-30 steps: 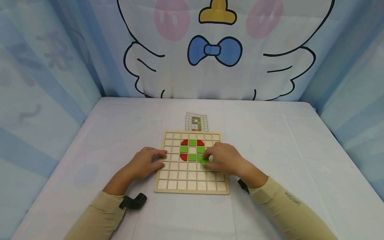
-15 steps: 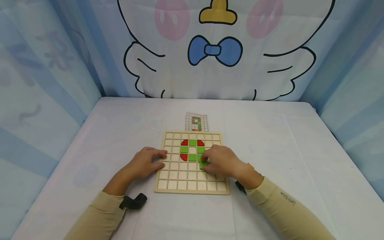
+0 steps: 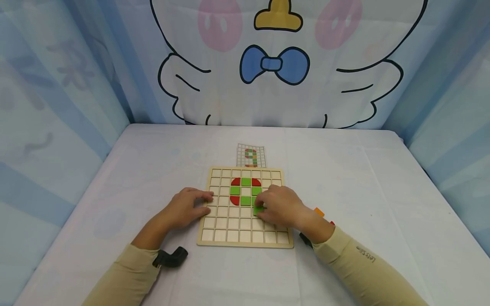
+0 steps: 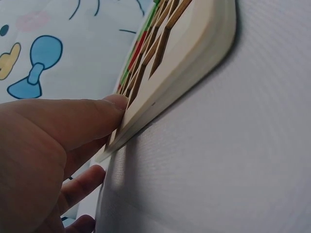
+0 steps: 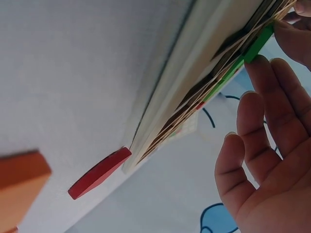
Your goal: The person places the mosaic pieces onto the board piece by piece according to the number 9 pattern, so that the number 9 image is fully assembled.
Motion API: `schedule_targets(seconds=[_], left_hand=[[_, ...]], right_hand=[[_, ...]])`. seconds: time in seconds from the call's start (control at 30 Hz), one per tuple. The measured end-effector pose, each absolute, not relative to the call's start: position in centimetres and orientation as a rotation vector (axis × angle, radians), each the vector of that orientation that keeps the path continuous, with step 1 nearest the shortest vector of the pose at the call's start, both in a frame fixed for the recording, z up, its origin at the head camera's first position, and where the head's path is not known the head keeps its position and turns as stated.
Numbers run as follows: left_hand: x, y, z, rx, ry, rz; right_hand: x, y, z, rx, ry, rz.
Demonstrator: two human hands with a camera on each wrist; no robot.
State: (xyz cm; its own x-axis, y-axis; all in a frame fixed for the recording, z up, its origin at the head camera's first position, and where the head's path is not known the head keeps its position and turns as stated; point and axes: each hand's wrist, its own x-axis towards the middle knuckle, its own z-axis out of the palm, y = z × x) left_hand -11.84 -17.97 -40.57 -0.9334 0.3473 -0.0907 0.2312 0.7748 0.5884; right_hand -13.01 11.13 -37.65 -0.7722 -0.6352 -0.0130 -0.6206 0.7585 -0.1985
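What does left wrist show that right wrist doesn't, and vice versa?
Left wrist only: yellow cartoon print on white fabric backdrop.
Right wrist only: right hand, pinching a green square tile; thin red piece and orange block on white tablecloth.
Both: that tablecloth, pale wooden grid board with green and red tiles. Left hand: clear in left wrist; possibly the fingertips at right wrist's top corner.
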Motion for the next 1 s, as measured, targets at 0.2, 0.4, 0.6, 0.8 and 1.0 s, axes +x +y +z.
schedule_targets(seconds=[0.2, 0.4, 0.6, 0.8, 1.0], left_hand=[[-11.79, -17.91, -40.51, 0.452, 2.768, 0.884], [-11.81, -17.90, -40.41, 0.454, 2.768, 0.876], [-11.86, -17.93, -40.45, 0.449, 2.771, 0.875], [-11.85, -17.87, -40.47, 0.442, 2.770, 0.875], [-11.82, -17.78, -40.39, 0.441, 2.773, 0.876]], right_hand=[[-12.93, 11.09, -37.85, -1.072, 2.891, -0.248], [-12.81, 11.18, -37.86, -1.119, 2.905, -0.227], [-12.74, 11.22, -37.82, -1.158, 2.908, -0.203], [-12.54, 11.14, -37.60, -1.161, 2.895, -0.184], [-12.57, 11.14, -37.64, -1.146, 2.888, -0.183]])
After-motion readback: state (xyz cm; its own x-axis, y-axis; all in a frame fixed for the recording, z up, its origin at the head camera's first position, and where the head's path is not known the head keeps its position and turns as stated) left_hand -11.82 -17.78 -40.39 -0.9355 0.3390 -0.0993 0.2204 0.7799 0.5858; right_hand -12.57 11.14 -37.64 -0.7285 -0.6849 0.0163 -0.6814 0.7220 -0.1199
